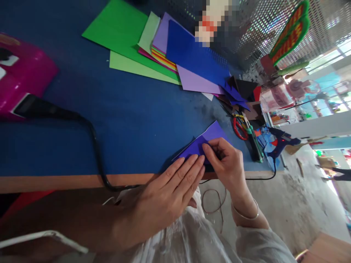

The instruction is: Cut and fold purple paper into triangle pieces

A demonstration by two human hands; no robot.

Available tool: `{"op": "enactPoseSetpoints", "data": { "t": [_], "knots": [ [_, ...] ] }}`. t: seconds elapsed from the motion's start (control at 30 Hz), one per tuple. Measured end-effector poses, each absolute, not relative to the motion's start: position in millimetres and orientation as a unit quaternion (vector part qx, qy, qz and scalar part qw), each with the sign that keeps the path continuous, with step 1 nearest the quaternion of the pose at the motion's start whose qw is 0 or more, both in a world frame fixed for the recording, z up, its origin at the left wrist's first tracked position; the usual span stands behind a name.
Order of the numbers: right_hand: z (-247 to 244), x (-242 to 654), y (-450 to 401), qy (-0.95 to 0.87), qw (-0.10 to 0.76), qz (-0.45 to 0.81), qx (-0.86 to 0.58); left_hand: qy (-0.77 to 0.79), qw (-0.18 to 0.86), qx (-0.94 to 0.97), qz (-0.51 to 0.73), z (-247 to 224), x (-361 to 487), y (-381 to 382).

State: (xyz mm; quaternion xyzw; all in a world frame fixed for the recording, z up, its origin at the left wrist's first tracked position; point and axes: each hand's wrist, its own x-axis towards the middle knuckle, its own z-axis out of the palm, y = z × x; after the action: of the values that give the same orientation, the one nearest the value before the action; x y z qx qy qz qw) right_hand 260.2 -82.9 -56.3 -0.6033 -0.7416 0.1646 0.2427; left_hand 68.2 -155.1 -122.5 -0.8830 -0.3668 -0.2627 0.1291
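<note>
A piece of purple paper (215, 130), apparently folded, lies near the front edge of the blue tabletop. My left hand (175, 186) rests on its lower part, fingers stretched out side by side and the thumb mostly hidden. Just to the right, my right hand (227, 159) is closed, with thumb and bent fingers pinching the paper's near right part. The fingers cover much of that edge, so the exact grip is partly hidden.
Coloured sheets, including a green sheet (117, 33) and a blue sheet (192, 47), lie at the back. Red-handled pliers or scissors (240, 128), a green cutter (255, 142) and a glue gun (282, 140) are right. A black cable (94, 138) runs from a magenta case (30, 69).
</note>
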Motion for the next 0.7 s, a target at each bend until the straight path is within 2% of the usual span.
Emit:
{"op": "enactPoseSetpoints", "data": {
  "t": [0.7],
  "knots": [
    [-55, 258, -84, -0.757, 0.234, 0.11, -0.6, -0.42, 0.142, -0.863, -0.241, -123, 83, -159]
  ]
}}
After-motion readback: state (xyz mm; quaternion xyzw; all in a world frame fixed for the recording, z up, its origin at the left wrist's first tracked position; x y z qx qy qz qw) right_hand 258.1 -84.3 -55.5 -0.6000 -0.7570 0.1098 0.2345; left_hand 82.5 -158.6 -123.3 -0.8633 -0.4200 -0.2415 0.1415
